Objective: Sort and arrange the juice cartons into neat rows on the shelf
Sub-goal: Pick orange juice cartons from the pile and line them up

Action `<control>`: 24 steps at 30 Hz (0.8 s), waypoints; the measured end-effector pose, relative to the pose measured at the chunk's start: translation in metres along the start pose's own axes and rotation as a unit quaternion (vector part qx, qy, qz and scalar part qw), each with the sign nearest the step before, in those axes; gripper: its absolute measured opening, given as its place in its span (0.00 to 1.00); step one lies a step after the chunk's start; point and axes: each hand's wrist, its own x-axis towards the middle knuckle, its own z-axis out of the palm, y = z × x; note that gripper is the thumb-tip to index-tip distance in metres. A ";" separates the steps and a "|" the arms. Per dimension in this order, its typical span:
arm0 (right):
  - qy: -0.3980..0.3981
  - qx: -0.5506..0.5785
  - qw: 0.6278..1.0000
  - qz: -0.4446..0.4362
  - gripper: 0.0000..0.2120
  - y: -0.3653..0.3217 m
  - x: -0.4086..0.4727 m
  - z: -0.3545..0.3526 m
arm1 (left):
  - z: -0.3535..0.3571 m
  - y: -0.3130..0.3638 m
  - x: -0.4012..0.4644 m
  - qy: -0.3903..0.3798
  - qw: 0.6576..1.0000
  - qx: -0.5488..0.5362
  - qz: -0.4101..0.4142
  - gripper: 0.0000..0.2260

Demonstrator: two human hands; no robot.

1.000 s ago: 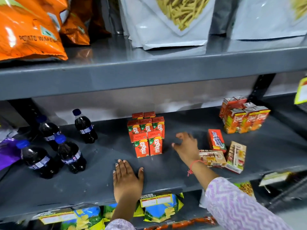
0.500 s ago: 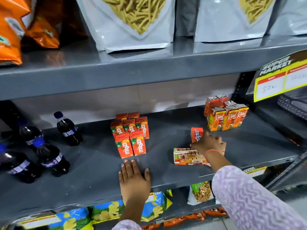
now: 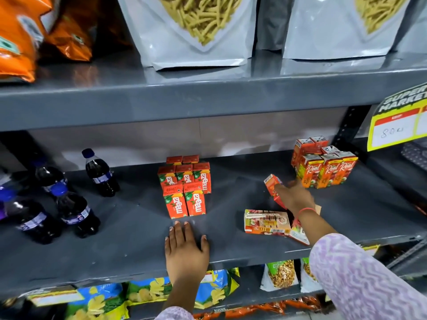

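Juice carton: tilted, gripped by right hand, arm reaching forward.
Left hand: open, flat, palm down on shelf before Maaza cartons.

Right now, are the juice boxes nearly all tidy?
About halfway. The Maaza cartons stand in neat rows, and the Real cartons are grouped upright at the back. The right hand grips one tilted red carton; the left hand rests flat on the shelf. The toppled cartons lying near the front edge still need standing up.
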 end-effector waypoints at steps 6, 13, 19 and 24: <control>-0.109 0.238 0.964 0.035 0.18 -0.023 -0.007 0.002 | -0.005 -0.001 -0.001 0.001 1.000 -0.017 0.006 0.35; -0.226 0.330 0.914 0.064 0.10 -0.043 -0.039 0.014 | -0.015 -0.032 0.004 0.008 1.000 0.002 0.015 0.28; -0.241 0.281 0.928 0.038 0.11 -0.044 -0.050 0.025 | -0.030 -0.057 0.015 0.030 0.999 -0.013 -0.029 0.27; -0.221 0.206 0.953 0.007 0.12 -0.051 -0.048 0.036 | -0.032 -0.059 0.017 0.029 0.999 -0.004 -0.033 0.26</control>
